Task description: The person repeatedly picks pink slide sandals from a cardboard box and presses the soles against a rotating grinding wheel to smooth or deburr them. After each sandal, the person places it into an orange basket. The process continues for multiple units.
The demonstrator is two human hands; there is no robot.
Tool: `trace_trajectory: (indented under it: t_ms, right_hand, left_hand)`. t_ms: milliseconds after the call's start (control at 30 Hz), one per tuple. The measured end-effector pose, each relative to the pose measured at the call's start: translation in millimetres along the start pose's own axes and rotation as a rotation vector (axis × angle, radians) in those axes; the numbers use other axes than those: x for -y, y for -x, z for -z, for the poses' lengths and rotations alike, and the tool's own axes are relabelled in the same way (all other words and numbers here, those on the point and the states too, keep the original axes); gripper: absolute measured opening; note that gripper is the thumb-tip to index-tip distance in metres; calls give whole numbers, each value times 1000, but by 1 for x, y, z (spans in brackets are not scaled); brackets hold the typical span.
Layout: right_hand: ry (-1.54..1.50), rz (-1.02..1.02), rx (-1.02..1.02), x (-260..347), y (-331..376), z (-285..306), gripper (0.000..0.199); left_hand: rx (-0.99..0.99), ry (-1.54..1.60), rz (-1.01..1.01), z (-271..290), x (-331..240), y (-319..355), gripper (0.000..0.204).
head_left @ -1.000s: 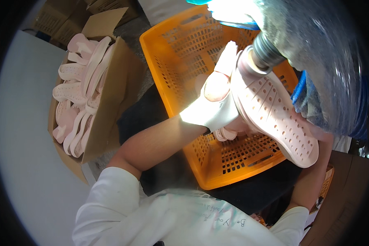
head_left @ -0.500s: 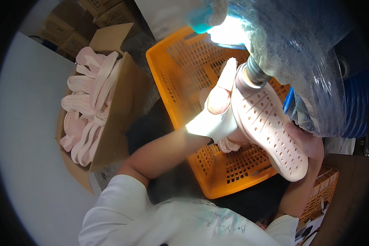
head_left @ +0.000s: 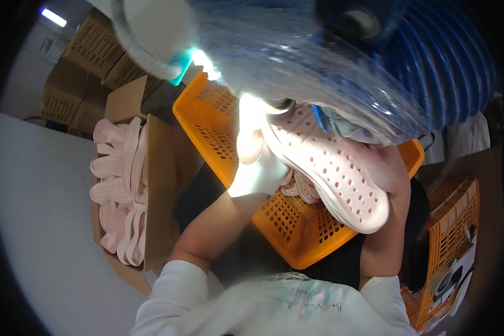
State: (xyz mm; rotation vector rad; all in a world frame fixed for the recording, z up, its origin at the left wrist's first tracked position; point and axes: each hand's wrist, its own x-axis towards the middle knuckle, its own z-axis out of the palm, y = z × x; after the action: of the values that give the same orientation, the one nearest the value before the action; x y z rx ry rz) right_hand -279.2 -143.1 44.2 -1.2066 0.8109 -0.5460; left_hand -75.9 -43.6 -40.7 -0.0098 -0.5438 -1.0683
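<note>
A pale pink shoe sole (head_left: pixel 336 168) dotted with small holes hangs slanted over an orange crate (head_left: pixel 288 255). My left hand (head_left: pixel 257 162), partly in a white covering and washed out by bright light, is closed on the sole's left edge with the thumb pointing up. Along its right edge my right hand (head_left: pixel 383 165) grips it too, the fingers mostly hidden underneath. The sole's far end meets a round metal machine head (head_left: pixel 280 105), mostly covered by plastic-wrapped machinery (head_left: pixel 285 53). Further pink soles (head_left: pixel 301 187) lie inside the crate.
At the left, a cardboard box (head_left: pixel 165 196) is piled with pink soles (head_left: pixel 117 185). Stacked cartons (head_left: pixel 87 56) stand behind it. A blue ribbed hose (head_left: pixel 442 61) curves at the far right. Another orange basket (head_left: pixel 453 224) sits at right, near a tape roll (head_left: pixel 439 280).
The view has shifted, bringing the machine lower and over more of the sole's far end. Both hands still hold the sole, now lying at a flatter slant.
</note>
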Motion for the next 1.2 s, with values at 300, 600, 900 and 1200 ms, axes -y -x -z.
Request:
trace_trajectory:
  t_ms: [300,600,900,1200]
  right_hand:
    - [74,73,5,-12,-26,-16,39]
    - [-262,348,125,-78,-109,-22,41]
    - [-381,296,57,-82,-164,-32,43]
    - [-550,271,10,-79,-145,-18,46]
  left_hand:
    - [-128,-276,-142,-13,4,-5,42]
    - [-401,-203,0,17,-11,25,30]
    - [-558,-173,-70,-32,-14,-19,35]
    - [-357,-193,-99,-50,-17,-28,38]
